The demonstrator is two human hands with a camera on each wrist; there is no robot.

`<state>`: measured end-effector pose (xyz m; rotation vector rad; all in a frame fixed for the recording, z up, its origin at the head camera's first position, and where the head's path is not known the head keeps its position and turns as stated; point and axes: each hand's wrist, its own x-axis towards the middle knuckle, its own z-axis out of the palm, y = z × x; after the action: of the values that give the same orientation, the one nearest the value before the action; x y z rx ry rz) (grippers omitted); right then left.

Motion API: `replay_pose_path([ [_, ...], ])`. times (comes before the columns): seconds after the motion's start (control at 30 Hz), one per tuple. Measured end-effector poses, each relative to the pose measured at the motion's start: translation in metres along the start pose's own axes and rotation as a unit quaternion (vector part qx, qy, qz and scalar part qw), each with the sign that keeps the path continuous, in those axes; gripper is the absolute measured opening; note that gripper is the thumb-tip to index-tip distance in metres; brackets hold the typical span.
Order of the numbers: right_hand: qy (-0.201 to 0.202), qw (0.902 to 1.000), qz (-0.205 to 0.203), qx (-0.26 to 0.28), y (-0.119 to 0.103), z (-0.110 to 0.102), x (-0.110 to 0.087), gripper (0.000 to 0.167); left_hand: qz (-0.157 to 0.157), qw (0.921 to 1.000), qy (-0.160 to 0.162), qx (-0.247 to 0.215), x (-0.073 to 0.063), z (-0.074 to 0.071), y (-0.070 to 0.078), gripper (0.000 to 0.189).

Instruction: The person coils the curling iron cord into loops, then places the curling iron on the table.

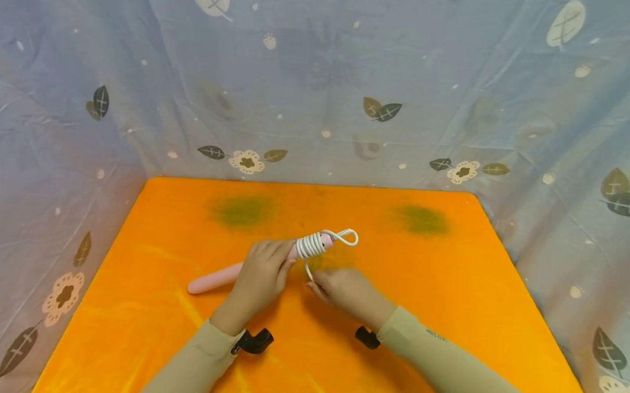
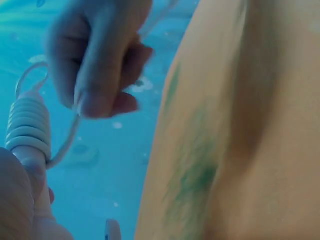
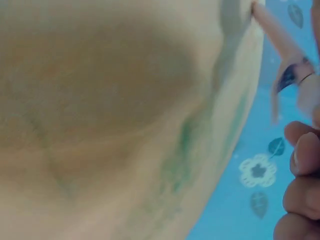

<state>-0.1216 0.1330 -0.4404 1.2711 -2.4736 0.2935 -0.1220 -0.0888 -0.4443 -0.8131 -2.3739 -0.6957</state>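
Observation:
A slim pink wand-shaped appliance (image 1: pixel 217 278) is held slanting over the orange table, its far end up to the right. White cord (image 1: pixel 310 245) is wound in several coils around its upper part. Past the coils, the cord makes a small loop (image 1: pixel 352 239) with a ribbed sleeve at the wand's end. My left hand (image 1: pixel 263 274) grips the wand just below the coils. My right hand (image 1: pixel 350 293) pinches the cord's free length, which comes down from the lowest coil; the left wrist view shows this cord (image 2: pixel 67 145) bowed between coil and fingertips. Where the cord's far end lies is hidden.
The orange tabletop (image 1: pixel 439 274) has two dark greenish patches near its back edge. Blue-grey curtains (image 1: pixel 327 72) with leaf and flower prints stand around the back and both sides. A black wrist mount (image 1: pixel 256 340) sits by the left wrist, another (image 1: pixel 366 337) by the right.

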Motion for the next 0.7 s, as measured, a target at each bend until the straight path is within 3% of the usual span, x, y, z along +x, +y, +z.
replay_pose_path([
  [0.4,0.023,0.9942,-0.037,-0.099,-0.017,-0.036,0.023,0.021,0.009,0.9979,-0.038,0.051,-0.006,0.026,-0.001,0.034],
  [0.7,0.035,0.9967,0.036,-0.064,-0.002,-0.062,0.024,0.018,0.015,0.9983,-0.045,0.035,-0.008,0.025,0.003,0.037],
])
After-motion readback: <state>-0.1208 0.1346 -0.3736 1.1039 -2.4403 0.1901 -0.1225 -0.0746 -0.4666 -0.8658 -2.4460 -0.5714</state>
